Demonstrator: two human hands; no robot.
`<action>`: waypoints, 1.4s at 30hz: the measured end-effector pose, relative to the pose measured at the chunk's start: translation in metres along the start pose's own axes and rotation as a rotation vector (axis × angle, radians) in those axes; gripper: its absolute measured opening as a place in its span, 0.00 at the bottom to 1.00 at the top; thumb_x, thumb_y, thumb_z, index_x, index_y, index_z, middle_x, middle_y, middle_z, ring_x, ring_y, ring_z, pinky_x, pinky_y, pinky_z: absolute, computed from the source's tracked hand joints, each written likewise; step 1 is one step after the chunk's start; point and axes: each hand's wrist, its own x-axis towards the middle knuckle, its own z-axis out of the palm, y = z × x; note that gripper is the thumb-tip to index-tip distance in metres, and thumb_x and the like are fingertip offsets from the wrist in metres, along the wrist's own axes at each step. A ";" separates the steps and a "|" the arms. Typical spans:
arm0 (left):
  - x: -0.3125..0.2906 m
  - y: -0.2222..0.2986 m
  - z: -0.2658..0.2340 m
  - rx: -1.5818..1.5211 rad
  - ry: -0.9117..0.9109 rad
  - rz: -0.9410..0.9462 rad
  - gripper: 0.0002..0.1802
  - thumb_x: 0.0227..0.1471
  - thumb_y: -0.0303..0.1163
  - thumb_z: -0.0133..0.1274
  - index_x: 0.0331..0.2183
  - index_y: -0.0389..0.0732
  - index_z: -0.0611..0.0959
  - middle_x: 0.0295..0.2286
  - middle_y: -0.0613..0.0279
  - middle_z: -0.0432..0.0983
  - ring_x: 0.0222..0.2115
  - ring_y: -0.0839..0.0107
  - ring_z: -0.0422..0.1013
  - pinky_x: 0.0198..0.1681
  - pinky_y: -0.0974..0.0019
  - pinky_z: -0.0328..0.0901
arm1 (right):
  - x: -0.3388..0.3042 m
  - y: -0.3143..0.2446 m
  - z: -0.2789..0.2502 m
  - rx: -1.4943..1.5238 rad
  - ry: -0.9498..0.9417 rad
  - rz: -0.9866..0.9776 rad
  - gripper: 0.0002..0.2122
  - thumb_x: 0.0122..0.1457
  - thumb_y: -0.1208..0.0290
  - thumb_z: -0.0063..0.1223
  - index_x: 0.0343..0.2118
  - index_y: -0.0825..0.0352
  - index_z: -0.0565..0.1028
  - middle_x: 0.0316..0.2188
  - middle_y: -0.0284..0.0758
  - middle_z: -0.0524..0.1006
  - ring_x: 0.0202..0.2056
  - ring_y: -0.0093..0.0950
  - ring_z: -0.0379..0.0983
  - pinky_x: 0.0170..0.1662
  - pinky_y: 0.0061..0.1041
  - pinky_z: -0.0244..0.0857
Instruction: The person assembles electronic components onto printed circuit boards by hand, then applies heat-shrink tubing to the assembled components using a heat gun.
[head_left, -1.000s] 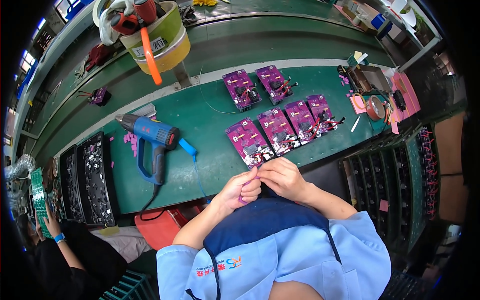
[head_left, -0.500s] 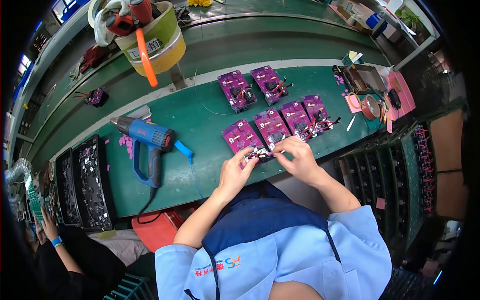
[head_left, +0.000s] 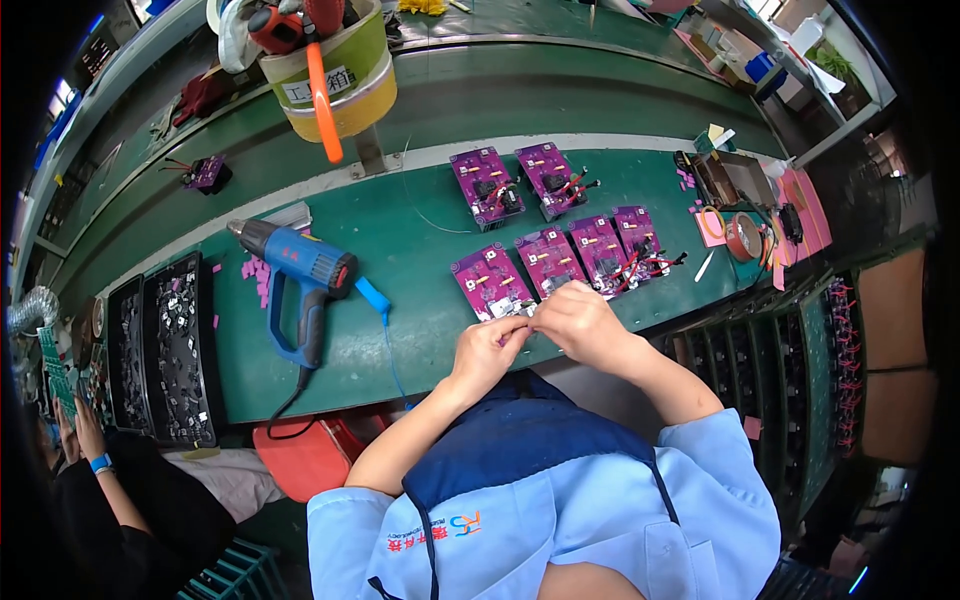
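My left hand [head_left: 486,354] and my right hand [head_left: 584,324] meet with fingertips pinched together at the near edge of the table. Whatever sits between the fingers is too small and covered to name. Just beyond them lies a purple circuit board [head_left: 488,274], the leftmost of the front row, with white and metal parts at its near end. Beside it another purple circuit board [head_left: 546,258] is partly covered by my right hand. Farther right in that row, more boards carry red and black wires [head_left: 636,266].
Two purple boards [head_left: 484,184] stand behind the row. To the left lie a blue heat gun [head_left: 312,268], a blue-tipped cable [head_left: 372,296] and black trays [head_left: 180,350] of small parts. A tool bucket [head_left: 350,100] hangs above. A co-worker's hands [head_left: 84,430] hold a green board at far left.
Both hands have drawn slightly back toward me, off the front-left board, and their fingertips have come together. The view has shifted a little, so the boards appear lower.
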 end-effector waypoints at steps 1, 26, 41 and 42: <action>0.000 0.001 -0.002 -0.002 0.001 -0.001 0.07 0.40 0.26 0.50 0.28 0.36 0.77 0.15 0.67 0.69 0.15 0.85 0.60 0.18 0.79 0.57 | 0.001 -0.002 0.000 0.000 -0.002 0.000 0.04 0.37 0.77 0.49 0.20 0.67 0.71 0.17 0.34 0.69 0.24 0.29 0.66 0.32 0.26 0.57; 0.005 0.009 -0.018 -0.087 -0.035 -0.153 0.07 0.39 0.25 0.50 0.27 0.38 0.76 0.14 0.67 0.67 0.14 0.76 0.65 0.17 0.74 0.58 | -0.020 -0.023 0.011 0.185 0.198 0.504 0.13 0.39 0.75 0.54 0.31 0.69 0.68 0.15 0.32 0.66 0.15 0.23 0.63 0.18 0.20 0.58; 0.005 0.000 0.002 0.098 0.086 0.197 0.06 0.38 0.24 0.50 0.26 0.37 0.76 0.19 0.57 0.71 0.18 0.67 0.69 0.20 0.71 0.62 | -0.051 -0.019 0.047 0.493 0.195 0.749 0.09 0.44 0.77 0.50 0.30 0.71 0.67 0.15 0.33 0.68 0.14 0.19 0.64 0.19 0.17 0.59; 0.005 0.000 0.001 0.054 0.058 0.160 0.07 0.38 0.23 0.49 0.26 0.36 0.76 0.19 0.56 0.71 0.18 0.67 0.69 0.20 0.71 0.62 | -0.053 -0.018 0.049 0.496 0.197 0.752 0.09 0.44 0.77 0.50 0.30 0.71 0.67 0.15 0.33 0.68 0.14 0.19 0.64 0.19 0.17 0.59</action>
